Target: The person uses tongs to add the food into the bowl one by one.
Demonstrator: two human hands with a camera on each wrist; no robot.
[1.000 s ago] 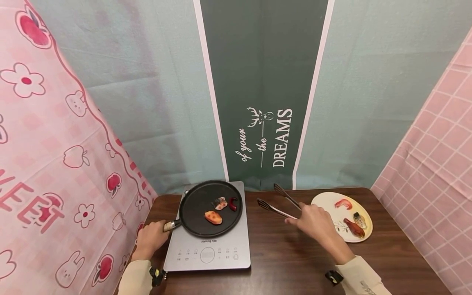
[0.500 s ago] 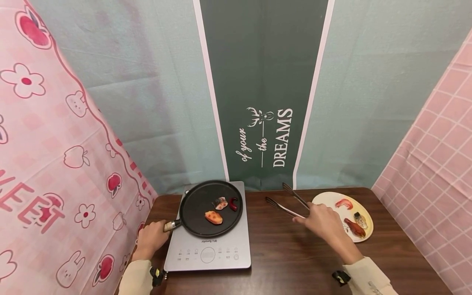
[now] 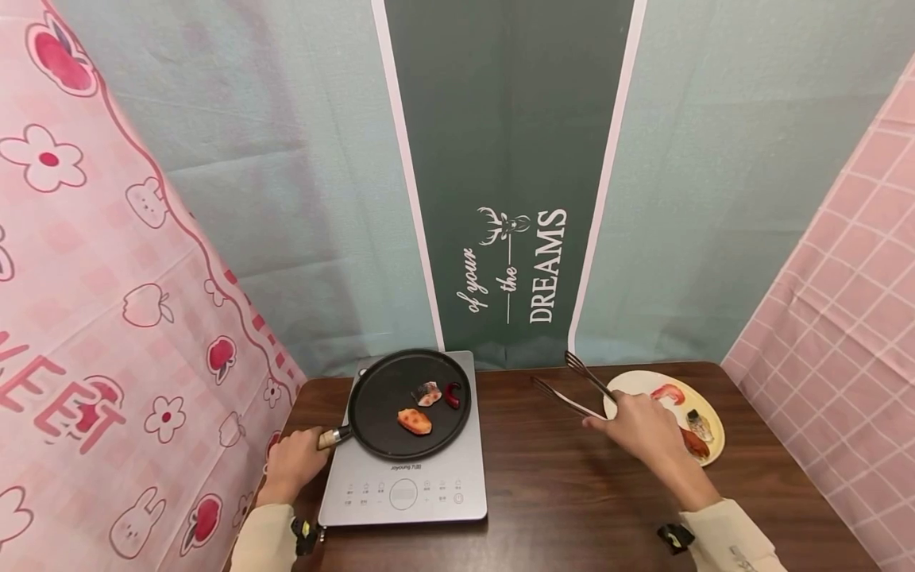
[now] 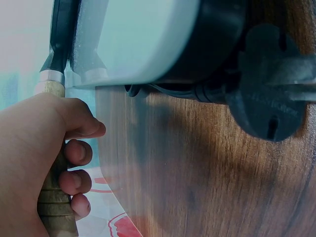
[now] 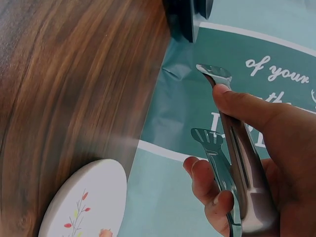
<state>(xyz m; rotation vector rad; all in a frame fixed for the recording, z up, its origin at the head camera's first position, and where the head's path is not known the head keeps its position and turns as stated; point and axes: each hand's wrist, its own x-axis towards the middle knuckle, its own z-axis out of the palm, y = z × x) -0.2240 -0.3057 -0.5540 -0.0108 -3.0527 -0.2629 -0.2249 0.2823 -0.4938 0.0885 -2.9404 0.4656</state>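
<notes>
In the head view my left hand [image 3: 295,462] grips the wooden handle [image 4: 52,200] of a flat black pan [image 3: 382,409]. An orange-brown oval food piece [image 3: 415,422], a dark-skinned fish piece [image 3: 427,394] and a curved red chilli [image 3: 453,396] lie in the pan. My right hand [image 3: 643,433] holds metal tongs [image 5: 249,182], their arms spread apart with nothing between the tips. Behind that hand, a pale plate [image 3: 625,384] bears a shrimp [image 3: 668,393], another fish piece [image 3: 699,427] and a partly hidden drumstick [image 3: 695,446].
Under the pan stands a silver induction cooker [image 3: 386,515] with a control panel in front. Brown wooden table [image 3: 543,492] lies between cooker and plate. Cloth [image 3: 343,199] hangs along the table's back edge, with pink cloth at both sides.
My right hand has moved right with the spread tongs, nearer to the plate, and now covers more of the drumstick. The left hand and the pan have stayed in place.
</notes>
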